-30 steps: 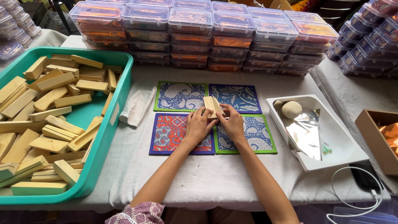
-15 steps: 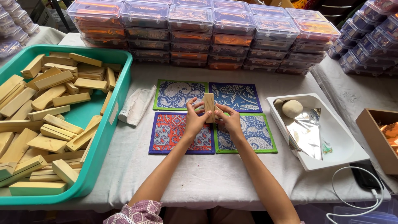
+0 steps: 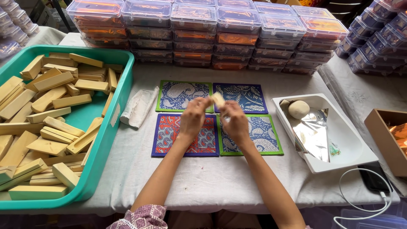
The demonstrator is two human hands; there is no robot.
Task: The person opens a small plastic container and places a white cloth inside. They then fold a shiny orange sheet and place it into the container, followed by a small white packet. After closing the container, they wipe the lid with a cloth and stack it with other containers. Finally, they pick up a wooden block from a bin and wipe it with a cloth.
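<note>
Block: a small pale block (image 3: 218, 99) was held above four patterned mats (image 3: 181, 96).
Left hand: the left hand (image 3: 193, 118) pinched its near end.
Right hand: the right hand (image 3: 234, 121) gripped its other side.
Left side: a teal tub (image 3: 113, 127) held wooden bars (image 3: 72, 101).
Right side: a white tray (image 3: 343, 135) lay there.

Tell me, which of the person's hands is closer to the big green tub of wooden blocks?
The left hand. It sits nearer the green tub to its left; the right hand lies beyond it, farther right.
</note>
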